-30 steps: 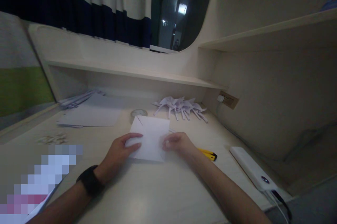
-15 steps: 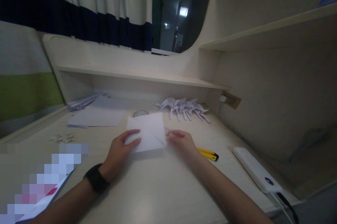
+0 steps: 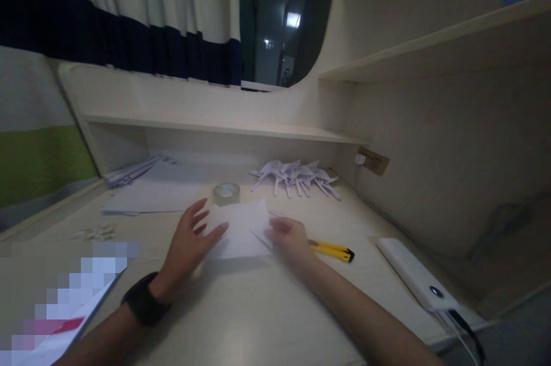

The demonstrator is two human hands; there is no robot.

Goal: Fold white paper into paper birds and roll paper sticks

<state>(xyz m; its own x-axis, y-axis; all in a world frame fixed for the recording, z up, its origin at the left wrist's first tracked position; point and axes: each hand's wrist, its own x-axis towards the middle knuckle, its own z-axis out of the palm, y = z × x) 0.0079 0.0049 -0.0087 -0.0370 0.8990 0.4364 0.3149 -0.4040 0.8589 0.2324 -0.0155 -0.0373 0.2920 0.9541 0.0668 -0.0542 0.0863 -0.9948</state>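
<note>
Since half a second ago the left hand [image 3: 187, 242] has spread wider, its fingers now fanned out with only the fingertips and thumb meeting the left edge of the white paper [image 3: 241, 228], and the sheet lies lower and flatter than it did. On that wrist sits a black watch [image 3: 144, 300]. The right hand [image 3: 287, 240] is curled loosely, its fingertips pressing down on the paper's right edge; whether it pinches a fold there cannot be told. The paper itself lies on the pale desk [image 3: 241, 314] between the two hands, near the middle of the view.

Just right of the right hand lies a yellow utility knife [image 3: 332, 250] with a black tip. Further right, near the desk's edge, rests a white power bank [image 3: 416, 274] with a cable running from its near end.

Just behind the paper stands a roll of clear tape [image 3: 226, 193]. To the left lie flat sheets of paper [image 3: 157, 197], with small scraps [image 3: 94, 233] in front of them. At the back, under the low shelf [image 3: 224, 126], sits a cluster of folded paper cranes [image 3: 297, 175], and beside it a wall socket [image 3: 372, 160] with a white plug. A striped curtain [image 3: 129, 27] hangs beyond.
</note>
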